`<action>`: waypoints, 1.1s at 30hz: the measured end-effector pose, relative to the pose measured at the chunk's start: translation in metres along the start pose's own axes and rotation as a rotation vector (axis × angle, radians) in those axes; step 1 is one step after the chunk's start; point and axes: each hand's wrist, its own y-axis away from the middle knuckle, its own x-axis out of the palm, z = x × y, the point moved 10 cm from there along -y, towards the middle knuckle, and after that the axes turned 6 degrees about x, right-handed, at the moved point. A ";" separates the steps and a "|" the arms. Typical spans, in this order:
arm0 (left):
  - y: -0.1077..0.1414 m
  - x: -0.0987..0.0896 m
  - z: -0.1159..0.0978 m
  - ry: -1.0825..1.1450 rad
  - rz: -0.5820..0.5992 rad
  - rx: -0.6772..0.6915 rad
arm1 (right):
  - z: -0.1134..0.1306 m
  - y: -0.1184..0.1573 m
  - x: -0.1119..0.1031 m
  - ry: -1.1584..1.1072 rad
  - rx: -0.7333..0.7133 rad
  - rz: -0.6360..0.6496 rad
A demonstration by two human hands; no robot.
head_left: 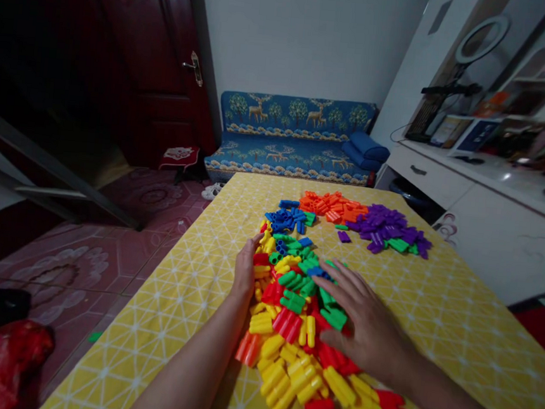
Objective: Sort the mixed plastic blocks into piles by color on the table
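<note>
- The right hand (363, 314) is spread wide, palm down, with its fingers over the right side of the mixed pile (292, 302). It does not seem to be gripping any block.
- The left hand (246, 269) stands on its side along the left edge of the pile. Its fingertips are partly hidden, so I can't tell if it holds a block.
- With one hand on each side, the blocks probably can't slide out far. The two hands look like little walls.
- The mixed pile is between the arms, in the middle of the table and toward the near side. Yellow and red blocks are mostly near, and green ones are mostly farther back.
- Just past it, on the far left, is a blue heap (285, 219).
- Behind that sits an orange heap (332, 204), and to its right is a purple heap (385, 224) with some green bits. These look set apart by color.
- A yellow cloth (189, 280) covers the table.
- Past the far edge is a blue couch (281, 151).
</note>
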 end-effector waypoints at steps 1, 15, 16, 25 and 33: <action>0.000 -0.001 0.000 -0.008 -0.011 0.008 | 0.000 0.031 -0.002 0.084 -0.002 -0.055; 0.005 0.011 -0.025 -0.146 0.063 0.045 | -0.074 0.042 0.054 -0.050 0.299 -0.179; 0.004 0.013 -0.024 -0.136 0.089 0.044 | -0.070 0.023 0.053 -0.111 0.278 -0.194; 0.007 0.028 -0.026 0.103 0.235 -0.043 | -0.034 -0.076 0.075 -0.934 0.398 -0.208; -0.016 -0.021 -0.044 -0.086 0.107 0.122 | -0.024 -0.098 0.047 -0.790 0.153 -0.087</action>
